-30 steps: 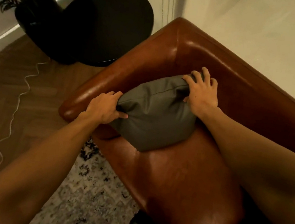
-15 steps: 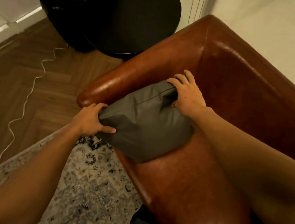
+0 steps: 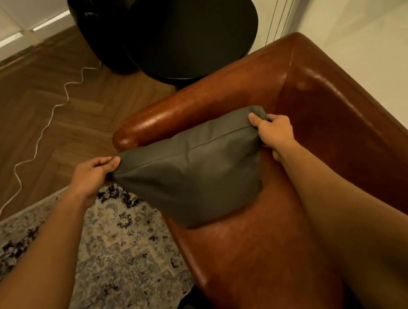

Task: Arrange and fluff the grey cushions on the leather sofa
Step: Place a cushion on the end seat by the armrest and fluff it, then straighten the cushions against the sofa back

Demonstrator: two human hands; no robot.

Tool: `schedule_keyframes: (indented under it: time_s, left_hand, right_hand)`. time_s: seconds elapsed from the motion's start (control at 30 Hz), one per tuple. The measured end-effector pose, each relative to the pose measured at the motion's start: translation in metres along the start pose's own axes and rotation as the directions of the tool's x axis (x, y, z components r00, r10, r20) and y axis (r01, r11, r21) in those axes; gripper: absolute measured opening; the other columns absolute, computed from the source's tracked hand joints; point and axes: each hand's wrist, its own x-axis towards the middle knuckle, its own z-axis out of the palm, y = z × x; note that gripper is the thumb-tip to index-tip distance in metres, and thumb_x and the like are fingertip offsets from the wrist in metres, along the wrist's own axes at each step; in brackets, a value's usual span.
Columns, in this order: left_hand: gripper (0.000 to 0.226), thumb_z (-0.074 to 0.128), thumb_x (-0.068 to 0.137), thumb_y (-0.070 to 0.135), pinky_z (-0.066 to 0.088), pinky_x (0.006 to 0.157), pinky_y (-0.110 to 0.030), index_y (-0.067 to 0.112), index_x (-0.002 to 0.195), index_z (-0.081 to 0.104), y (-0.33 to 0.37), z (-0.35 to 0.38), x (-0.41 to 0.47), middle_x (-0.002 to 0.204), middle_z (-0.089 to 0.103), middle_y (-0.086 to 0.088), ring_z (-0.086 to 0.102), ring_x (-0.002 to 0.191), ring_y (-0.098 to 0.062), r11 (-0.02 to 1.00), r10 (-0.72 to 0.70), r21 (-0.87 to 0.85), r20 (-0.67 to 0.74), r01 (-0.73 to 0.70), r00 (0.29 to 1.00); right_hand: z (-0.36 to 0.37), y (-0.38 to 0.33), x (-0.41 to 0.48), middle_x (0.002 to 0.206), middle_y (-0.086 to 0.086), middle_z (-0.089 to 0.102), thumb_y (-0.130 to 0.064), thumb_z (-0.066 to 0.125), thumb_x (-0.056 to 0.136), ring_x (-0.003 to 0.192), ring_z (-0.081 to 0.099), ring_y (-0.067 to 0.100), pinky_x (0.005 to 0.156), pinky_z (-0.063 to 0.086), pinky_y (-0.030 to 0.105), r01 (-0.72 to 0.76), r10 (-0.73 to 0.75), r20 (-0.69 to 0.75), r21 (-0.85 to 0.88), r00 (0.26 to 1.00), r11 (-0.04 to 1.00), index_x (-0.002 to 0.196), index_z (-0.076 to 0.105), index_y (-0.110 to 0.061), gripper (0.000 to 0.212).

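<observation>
- The left hand (image 3: 91, 175) has its grip closed on the near corner of the grey cushion (image 3: 191, 171), thumb and fingers pinching the fabric into a small point; this corner hangs out past the front edge of the sofa, over the rug.
- The right hand (image 3: 274, 134) has its grip clamped on the far corner in the same way, the fabric bunched up between thumb and fingers; this corner is near the back corner of the sofa, where armrest and backrest meet.
- Between the two hands the top seam is pulled into a nearly straight line; the body of the cushion hangs below it, soft and heavy like a sack, and its lower part seems to rest on the seat beside the armrest (image 3: 177, 114).
- I judge this is the fluffing step: the cushion is stretched by its two corners so the filling can settle; the next move probably calls for a shake or a pat, then to stand it into the back corner of the seat against the armrest.
- The cushion cover is matte and smooth, with few folds; the leather sofa (image 3: 287, 264) is brown, glossy and rounded at the edges, so a soft cushion may slide on it.
- Only one grey cushion is visible here.
- Beyond the armrest stands a round black side table (image 3: 192, 29); the rug (image 3: 110, 260) has a speckled pattern.
</observation>
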Motion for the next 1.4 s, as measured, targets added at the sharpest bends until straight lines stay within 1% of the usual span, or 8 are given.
schedule_keyframes:
  time_s: [0.17,0.4,0.53,0.67,0.87,1.13,1.23,1.4]
  left_hand:
    - [0.028,0.071,0.097,0.026,0.057,0.096,-0.045,0.007,0.118,0.070,-0.017,0.002,-0.004,0.118,0.072,-0.011,0.068,0.107,-0.025,0.996,-0.089,0.019,-0.024,0.089,0.996]
    - [0.019,0.060,0.102,0.029,0.046,0.098,-0.036,0.025,0.121,0.065,0.048,0.028,-0.074,0.122,0.064,0.002,0.058,0.115,-0.016,0.936,0.312,0.258,-0.288,-0.240,0.906]
    - [0.011,0.059,0.102,0.035,0.047,0.100,-0.040,0.034,0.113,0.061,0.066,0.084,-0.134,0.123,0.058,0.006,0.056,0.113,-0.016,0.893,0.413,0.218,-0.049,-0.394,0.909]
    - [0.007,0.063,0.101,0.031,0.057,0.092,-0.048,0.029,0.106,0.067,0.048,0.176,-0.191,0.101,0.069,0.006,0.068,0.097,-0.021,0.790,0.501,0.245,0.270,-0.562,0.822]
    - [0.013,0.062,0.101,0.035,0.046,0.081,-0.018,0.031,0.112,0.068,-0.014,0.314,-0.304,0.108,0.066,0.018,0.062,0.102,-0.001,0.639,0.270,0.283,0.787,-0.715,0.554]
    - [0.040,0.061,0.098,0.053,0.055,0.089,-0.037,0.025,0.127,0.059,-0.041,0.462,-0.444,0.111,0.063,0.008,0.064,0.101,-0.015,0.499,0.016,0.260,0.951,-0.827,0.308]
    - [0.066,0.066,0.094,0.053,0.051,0.104,-0.048,0.025,0.148,0.043,-0.055,0.511,-0.476,0.141,0.055,-0.004,0.058,0.125,-0.027,0.306,0.026,0.251,0.962,-0.918,0.272]
    - [0.111,0.078,0.084,0.051,0.027,0.120,-0.060,0.020,0.164,0.008,-0.076,0.581,-0.517,0.171,0.012,-0.013,0.015,0.156,-0.040,-0.365,-0.041,0.028,0.998,-0.931,0.046]
  right_hand:
    - [0.005,0.005,-0.010,0.132,0.008,0.065,-0.058,0.068,0.088,0.119,0.061,0.030,0.100,0.053,0.047,-0.002,0.010,0.114,-0.072,0.993,0.997,0.133,0.062,-0.011,0.065]
    - [-0.055,-0.015,-0.064,0.148,0.005,0.052,-0.066,0.060,0.089,0.132,0.053,0.022,0.108,0.044,0.037,0.147,-0.139,0.086,-0.091,0.987,0.985,0.153,0.041,-0.020,0.082]
    - [-0.121,-0.002,-0.125,0.119,-0.006,0.066,-0.055,0.060,0.095,0.106,0.063,0.007,0.081,0.046,0.021,0.223,-0.222,0.020,-0.062,0.975,0.973,0.137,0.057,-0.023,0.053]
    - [-0.202,0.046,-0.192,0.107,0.000,0.075,-0.043,0.063,0.097,0.098,0.070,0.016,0.083,0.052,0.027,0.184,-0.185,-0.045,-0.040,0.982,0.982,0.121,0.067,-0.023,0.032]
    - [-0.323,0.156,-0.285,0.107,-0.003,0.075,-0.036,0.064,0.098,0.104,0.069,0.013,0.098,0.052,0.031,0.011,0.002,-0.289,0.043,0.957,0.999,0.118,0.070,-0.022,0.025]
    - [-0.445,0.308,-0.399,0.119,-0.001,0.066,-0.045,0.073,0.088,0.111,0.061,0.019,0.100,0.048,0.040,-0.251,0.198,-0.572,-0.013,0.796,0.968,0.133,0.058,-0.022,0.053]
    - [-0.471,0.364,-0.417,0.141,0.007,0.055,-0.054,0.080,0.078,0.129,0.052,0.029,0.108,0.043,0.049,-0.400,0.256,-0.540,-0.168,0.802,0.901,0.145,0.045,-0.024,0.082]
    - [-0.502,0.441,-0.433,0.167,0.013,0.016,-0.057,0.085,0.070,0.154,0.007,0.037,0.122,0.010,0.059,-0.614,0.422,-0.453,-0.476,0.785,0.630,0.162,0.008,-0.025,0.124]
